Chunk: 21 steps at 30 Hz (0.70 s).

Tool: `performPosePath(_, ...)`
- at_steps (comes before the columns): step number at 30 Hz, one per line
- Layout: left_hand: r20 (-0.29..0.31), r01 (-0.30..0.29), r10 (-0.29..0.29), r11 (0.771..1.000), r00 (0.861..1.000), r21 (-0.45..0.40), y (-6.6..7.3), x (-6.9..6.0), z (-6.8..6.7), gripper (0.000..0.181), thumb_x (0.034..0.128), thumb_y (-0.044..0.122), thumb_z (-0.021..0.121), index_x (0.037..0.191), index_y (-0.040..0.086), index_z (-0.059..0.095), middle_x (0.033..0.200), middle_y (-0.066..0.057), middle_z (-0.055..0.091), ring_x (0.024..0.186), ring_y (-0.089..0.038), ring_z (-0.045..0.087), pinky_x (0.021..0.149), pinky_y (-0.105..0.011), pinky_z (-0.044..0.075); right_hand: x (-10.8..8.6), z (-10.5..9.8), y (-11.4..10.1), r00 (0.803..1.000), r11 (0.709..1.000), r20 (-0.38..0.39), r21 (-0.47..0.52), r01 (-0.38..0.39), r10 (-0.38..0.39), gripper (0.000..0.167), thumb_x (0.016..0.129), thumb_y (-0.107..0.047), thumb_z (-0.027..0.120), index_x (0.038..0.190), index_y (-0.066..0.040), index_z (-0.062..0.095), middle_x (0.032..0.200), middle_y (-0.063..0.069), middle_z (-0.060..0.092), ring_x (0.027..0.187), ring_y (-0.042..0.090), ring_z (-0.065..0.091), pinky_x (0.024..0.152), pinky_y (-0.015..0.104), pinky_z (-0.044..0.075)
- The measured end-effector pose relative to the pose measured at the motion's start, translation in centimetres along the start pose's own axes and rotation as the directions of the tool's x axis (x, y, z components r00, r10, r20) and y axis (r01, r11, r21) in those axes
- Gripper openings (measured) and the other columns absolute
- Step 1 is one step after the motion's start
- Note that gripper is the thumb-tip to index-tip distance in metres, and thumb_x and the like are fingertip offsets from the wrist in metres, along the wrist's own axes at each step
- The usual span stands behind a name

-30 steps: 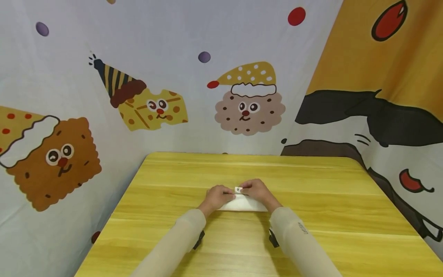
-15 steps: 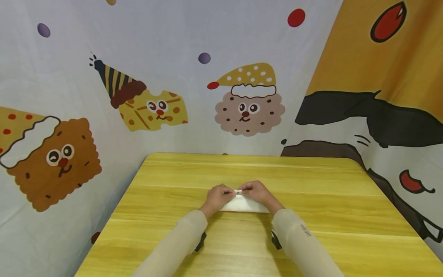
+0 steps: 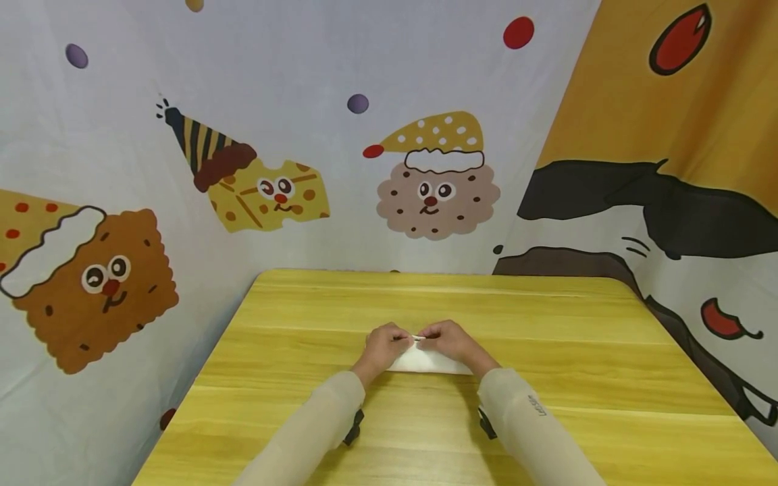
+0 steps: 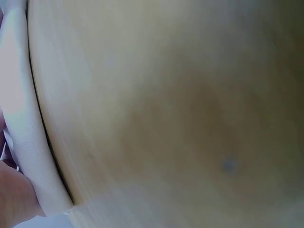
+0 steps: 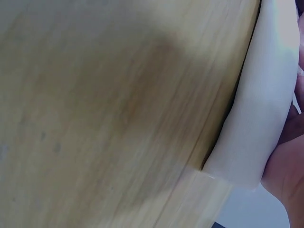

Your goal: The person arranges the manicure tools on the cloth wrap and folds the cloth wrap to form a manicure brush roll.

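A white, smooth, elongated pouch [image 3: 428, 364] lies on the wooden table in front of me, its long side running left to right. At the middle of its far edge is a small white tab [image 3: 419, 337], seen nearly edge-on. My left hand [image 3: 385, 345] pinches beside the tab from the left, thumb and fingers meeting. From the right, my right hand [image 3: 452, 341] pinches at the tab. The pouch's rounded near side [image 4: 29, 128] fills the edge of the left wrist view. In the right wrist view the pouch [image 5: 254, 109] partly hides the curled fingers.
The wooden table [image 3: 292, 304] has rounded far corners. Behind and beside it hangs a white cloth [image 3: 292, 61] printed with cartoon snacks and dots. Black wrist devices [image 3: 354, 427] sit under both beige sleeves [image 3: 304, 432].
The tab with its metal snap faced up a second ago; it has since tipped until only its edge shows. Both hands have drawn slightly closer around it.
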State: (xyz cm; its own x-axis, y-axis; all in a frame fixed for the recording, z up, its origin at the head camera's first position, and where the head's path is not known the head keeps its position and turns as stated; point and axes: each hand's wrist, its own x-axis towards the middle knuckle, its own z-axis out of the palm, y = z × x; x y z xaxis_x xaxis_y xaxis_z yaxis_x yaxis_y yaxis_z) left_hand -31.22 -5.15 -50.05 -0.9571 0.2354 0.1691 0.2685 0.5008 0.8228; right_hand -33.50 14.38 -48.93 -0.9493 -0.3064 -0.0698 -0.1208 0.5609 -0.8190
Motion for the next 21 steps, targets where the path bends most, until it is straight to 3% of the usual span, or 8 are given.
performPosePath(7, -0.009, 0.003, -0.003, 1.0, 1.0, -0.011, -0.1, 0.1, 0.0, 0.011, 0.0942, 0.014, 0.069, 0.093, 0.008, 0.078, 0.088, 0.002, 0.065, 0.082, -0.012, 0.058, 0.076, -0.032, 0.049, -0.1, 0.6, 0.3, 0.995, 0.991, -0.029, -0.096, 0.091, -0.094, 0.012, 0.093, -0.019, 0.072, 0.1, -0.011, 0.077, 0.098, 0.0, 0.072, 0.087, 0.014, 0.063, 0.077, 0.034, 0.052)
performPosePath(13, -0.018, 0.02, -0.021, 1.0, 1.0, -0.011, -0.2, 0.1, 0.1, 0.01, 0.0934, 0.012, 0.07, 0.092, 0.007, 0.077, 0.086, 0.002, 0.065, 0.08, -0.012, 0.058, 0.071, -0.03, 0.05, -0.4, 1.1, 0.3, 0.978, 0.957, -0.047, -0.22, 0.188, -0.203, 0.013, 0.095, -0.019, 0.067, 0.102, -0.012, 0.076, 0.098, -0.002, 0.071, 0.086, 0.012, 0.062, 0.076, 0.033, 0.051)
performPosePath(17, -0.017, 0.038, -0.038, 0.999, 0.999, 0.0, -0.2, 0.2, 0.1, 0.01, 0.0937, 0.013, 0.069, 0.092, 0.007, 0.077, 0.086, 0.002, 0.065, 0.08, -0.012, 0.058, 0.071, -0.03, 0.05, -0.6, 1.2, 0.1, 0.969, 0.946, -0.05, -0.235, 0.224, -0.242, 0.014, 0.096, -0.017, 0.066, 0.102, -0.01, 0.075, 0.098, -0.001, 0.069, 0.085, 0.013, 0.062, 0.076, 0.035, 0.051)
performPosePath(21, -0.022, 0.045, -0.044, 0.999, 0.999, 0.027, -0.2, 0.2, 0.1, 0.009, 0.0935, 0.014, 0.07, 0.092, 0.008, 0.077, 0.088, 0.002, 0.065, 0.081, -0.013, 0.059, 0.072, -0.032, 0.051, -0.7, 1.4, 0.1, 0.968, 0.953, -0.076, -0.21, 0.219, -0.239, 0.012, 0.096, -0.016, 0.067, 0.101, -0.01, 0.075, 0.098, -0.002, 0.069, 0.086, 0.014, 0.062, 0.077, 0.036, 0.051)
